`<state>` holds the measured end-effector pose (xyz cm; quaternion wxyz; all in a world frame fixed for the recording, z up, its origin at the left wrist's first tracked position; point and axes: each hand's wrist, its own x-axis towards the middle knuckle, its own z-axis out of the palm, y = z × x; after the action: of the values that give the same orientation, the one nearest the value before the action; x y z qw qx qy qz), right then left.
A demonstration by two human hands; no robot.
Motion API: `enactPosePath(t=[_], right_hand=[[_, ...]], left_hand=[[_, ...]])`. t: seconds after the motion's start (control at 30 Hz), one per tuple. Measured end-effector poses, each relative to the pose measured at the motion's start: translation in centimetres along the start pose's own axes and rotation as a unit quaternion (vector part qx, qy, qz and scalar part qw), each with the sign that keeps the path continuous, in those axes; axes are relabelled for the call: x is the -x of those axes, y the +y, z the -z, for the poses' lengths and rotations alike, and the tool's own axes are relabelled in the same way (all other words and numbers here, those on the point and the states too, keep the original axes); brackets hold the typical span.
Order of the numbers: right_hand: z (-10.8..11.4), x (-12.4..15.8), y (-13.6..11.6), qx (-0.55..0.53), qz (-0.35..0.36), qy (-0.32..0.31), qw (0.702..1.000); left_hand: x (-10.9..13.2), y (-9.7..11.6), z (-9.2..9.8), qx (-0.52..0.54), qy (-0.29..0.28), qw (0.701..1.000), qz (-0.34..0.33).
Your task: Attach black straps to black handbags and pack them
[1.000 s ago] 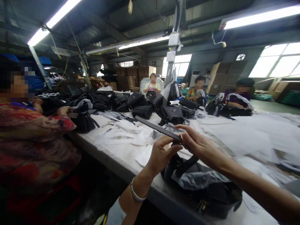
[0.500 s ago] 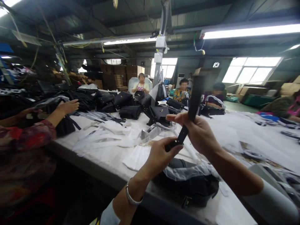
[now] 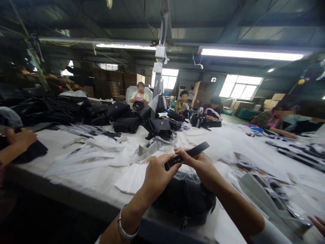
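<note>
A flat black strap point(image 3: 193, 153) lies between both my hands, held just above a black bag point(image 3: 185, 200) at the near table edge. My left hand point(image 3: 157, 174), with a silver bracelet on its wrist, pinches the strap's near end. My right hand point(image 3: 200, 166) grips the strap beside it, fingers closed round it. The strap's far end points up and to the right. Thin clear plastic lies over the top of the bag.
White paper sheets point(image 3: 96, 152) cover the long table point(image 3: 63, 183). Several black bags point(image 3: 127, 122) are piled at its far middle and left. A co-worker's hand point(image 3: 19, 139) rests on a bag at left. More people point(image 3: 184, 103) sit across and at right.
The strap has swung from standing upright in my right hand down to a low slant. Both hands have drawn closer together over the bag. My view has turned to the right.
</note>
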<state>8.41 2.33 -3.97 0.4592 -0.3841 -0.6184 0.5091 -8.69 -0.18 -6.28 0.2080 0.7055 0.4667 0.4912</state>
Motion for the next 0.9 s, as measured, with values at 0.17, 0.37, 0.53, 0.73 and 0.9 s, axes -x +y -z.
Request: enactPosePath(t=[0.17,0.37,0.53,0.73,0.9], right_hand=[[1.4,-0.1,0.4,0.026,0.001,0.075,0.997],[1.9,0.3,-0.6,-0.102,-0.017,0.124,0.987],[1.9,0.6,-0.8,-0.144,-0.033,0.108,0.983],[1.9,0.9,-0.6,-0.159,-0.032,0.095,0.982],[1.7,1.3,-0.6,-0.145,-0.019,0.098,0.984]], left_hand=[[0.2,-0.5,-0.1,-0.041,-0.019,0.999,0.026],[0.0,-0.7,0.5,-0.010,-0.017,0.999,0.026],[-0.1,-0.2,0.8,0.071,-0.035,0.996,0.033],[-0.3,0.1,0.6,0.083,-0.022,0.996,0.037],[-0.5,0.2,0.6,0.097,-0.036,0.993,0.059]])
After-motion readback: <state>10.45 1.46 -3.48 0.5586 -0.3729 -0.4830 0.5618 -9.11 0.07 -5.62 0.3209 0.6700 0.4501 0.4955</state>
